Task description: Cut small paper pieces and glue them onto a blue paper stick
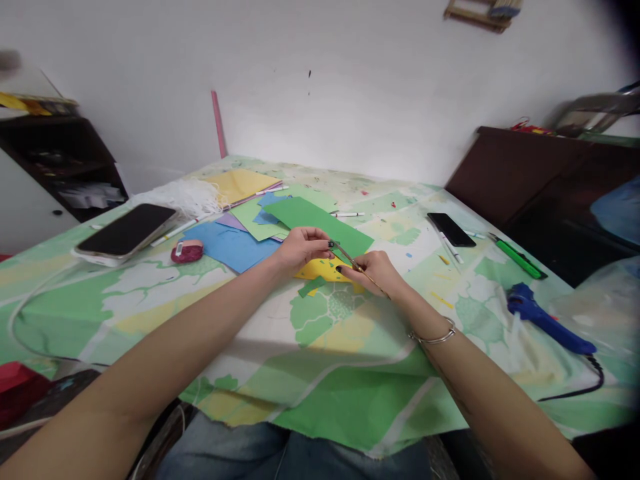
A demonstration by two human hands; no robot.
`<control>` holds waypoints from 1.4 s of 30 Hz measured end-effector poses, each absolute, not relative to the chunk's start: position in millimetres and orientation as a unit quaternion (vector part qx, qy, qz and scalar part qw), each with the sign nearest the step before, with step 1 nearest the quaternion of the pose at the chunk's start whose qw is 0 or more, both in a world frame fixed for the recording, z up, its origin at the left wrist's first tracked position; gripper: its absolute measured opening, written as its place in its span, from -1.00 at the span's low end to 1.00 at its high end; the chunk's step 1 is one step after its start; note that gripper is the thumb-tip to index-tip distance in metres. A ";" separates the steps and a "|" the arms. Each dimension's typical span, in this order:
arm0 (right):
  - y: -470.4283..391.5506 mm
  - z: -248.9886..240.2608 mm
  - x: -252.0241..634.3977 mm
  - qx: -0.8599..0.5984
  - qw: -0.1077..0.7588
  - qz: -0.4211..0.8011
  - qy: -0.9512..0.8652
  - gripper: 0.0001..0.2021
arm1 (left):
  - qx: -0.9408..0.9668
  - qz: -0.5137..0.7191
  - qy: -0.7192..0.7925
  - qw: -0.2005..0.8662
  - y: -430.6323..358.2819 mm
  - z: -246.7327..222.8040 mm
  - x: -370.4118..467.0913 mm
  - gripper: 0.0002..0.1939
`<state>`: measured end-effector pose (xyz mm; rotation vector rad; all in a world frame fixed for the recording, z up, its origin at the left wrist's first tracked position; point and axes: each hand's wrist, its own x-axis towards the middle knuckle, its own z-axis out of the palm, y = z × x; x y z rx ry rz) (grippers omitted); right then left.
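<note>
My left hand [306, 249] is closed in a pinch near the middle of the table, at the tip of a thin metal tool; what its fingertips hold is too small to make out. My right hand [374, 271] is wrapped round that thin, gold-toned tool [356, 265], which looks like tweezers or small scissors. Below both hands lies yellow paper [320, 269] with small green scraps on it. A green sheet [320, 223] is just behind my hands, and blue paper [233, 247] is to their left.
A phone on a white case [131, 233] and a red roll [187, 251] lie left. At right are a black phone [451, 229], a green cutter [517, 257] and a blue glue gun [547, 321] with its cord. White string [185, 197] sits back left.
</note>
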<state>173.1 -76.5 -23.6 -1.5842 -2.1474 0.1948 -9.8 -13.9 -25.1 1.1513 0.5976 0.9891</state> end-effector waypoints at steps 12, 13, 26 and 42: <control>-75.3 -24.0 173.2 -0.578 0.228 0.081 -0.779 -0.50 | 0.527 0.443 0.259 0.678 -11.9 -25.8 -11.8 -0.86; -75.5 -23.7 173.1 -0.579 0.227 0.083 -0.778 -0.50 | 0.527 0.443 0.261 0.677 -11.7 -25.7 -12.0 -0.86; -74.6 -24.9 174.4 -0.582 0.214 0.072 -0.781 -0.49 | 0.528 0.440 0.273 0.673 -11.2 -23.4 -13.6 -0.86; -77.8 -23.2 168.8 -0.593 0.297 0.108 -0.741 -0.54 | 0.528 0.441 0.271 0.674 -24.0 -16.0 -14.4 -0.72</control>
